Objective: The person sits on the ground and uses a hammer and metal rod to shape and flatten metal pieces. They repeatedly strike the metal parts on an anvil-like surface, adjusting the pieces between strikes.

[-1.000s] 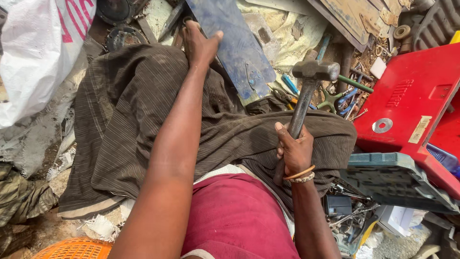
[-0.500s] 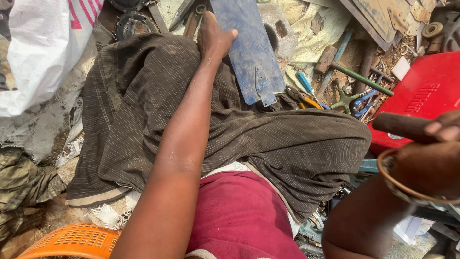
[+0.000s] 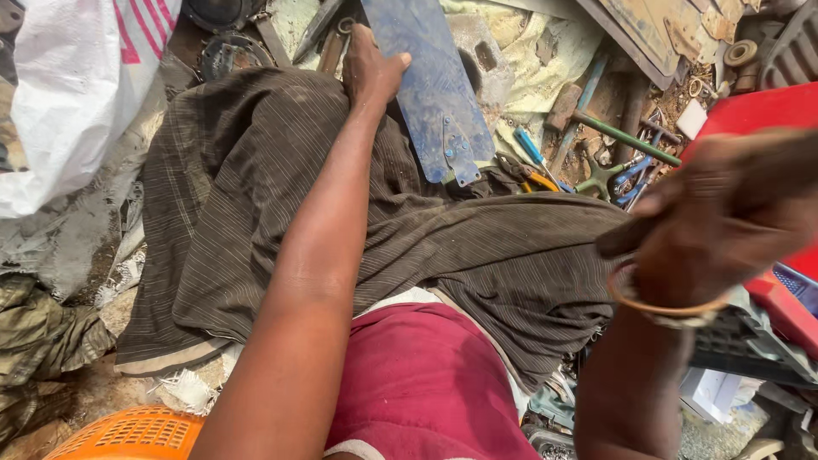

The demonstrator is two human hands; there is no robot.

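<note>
My left hand (image 3: 371, 72) reaches out over my lap and presses on the edge of a worn blue metal plate (image 3: 430, 85) that lies on the ground past my knees, its near end resting on my dark striped trousers (image 3: 341, 213). My right hand (image 3: 724, 217) is raised close to the camera and blurred, with bangles on the wrist. It is closed around a dark handle (image 3: 618, 238), which is the hammer's; the hammer's head is out of view.
A white sack (image 3: 77, 85) lies at the left and an orange basket (image 3: 136, 430) at the bottom left. To the right are a red box (image 3: 758, 111) and a black case (image 3: 750, 341). Another hammer (image 3: 596, 119), pliers (image 3: 532, 170) and scrap litter the ground.
My right hand has swung the hammer up from beside my thigh toward the camera; its head has left the view. My left hand stays on the blue plate.
</note>
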